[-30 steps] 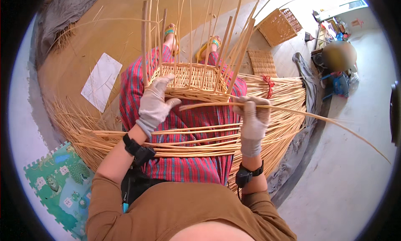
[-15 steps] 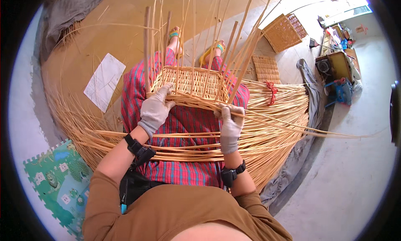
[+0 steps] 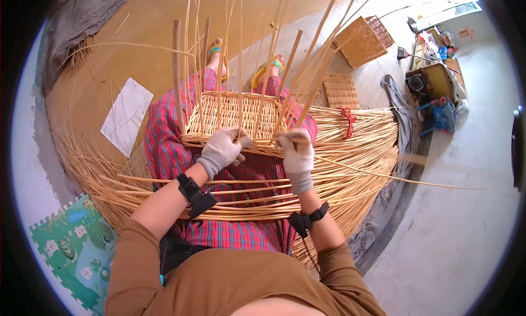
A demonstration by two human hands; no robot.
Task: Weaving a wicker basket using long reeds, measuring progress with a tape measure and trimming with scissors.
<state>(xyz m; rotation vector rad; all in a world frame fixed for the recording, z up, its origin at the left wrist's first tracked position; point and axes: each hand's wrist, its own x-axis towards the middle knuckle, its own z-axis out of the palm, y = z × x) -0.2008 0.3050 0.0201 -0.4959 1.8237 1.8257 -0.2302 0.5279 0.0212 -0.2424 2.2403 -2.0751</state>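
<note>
A rectangular wicker basket base point(image 3: 235, 112) rests on my lap, with tall upright stakes point(image 3: 177, 75) standing round it. My left hand point(image 3: 223, 149), in a pale work glove, closes on its near woven edge around the middle. At the near right corner my right hand point(image 3: 299, 158), gloved too, is closed with fingers pinched together on a willow rod, partly hidden by the fingers. Loose rods point(image 3: 378, 175) stretch off to the right beyond that hand.
A large bundle of willow rods point(image 3: 356, 151) with a red tie point(image 3: 348, 122) spreads at the right; more rods cross my lap. A white sheet point(image 3: 127, 116) lies at the left, a green foam mat point(image 3: 74, 250) nearer. Woven panels point(image 3: 341, 90) and a cluttered box point(image 3: 438, 85) stand far right.
My left hand has slid right along the near edge, from the left corner toward the middle. My right hand stays near the right corner. The basket appears shifted slightly left and down.
</note>
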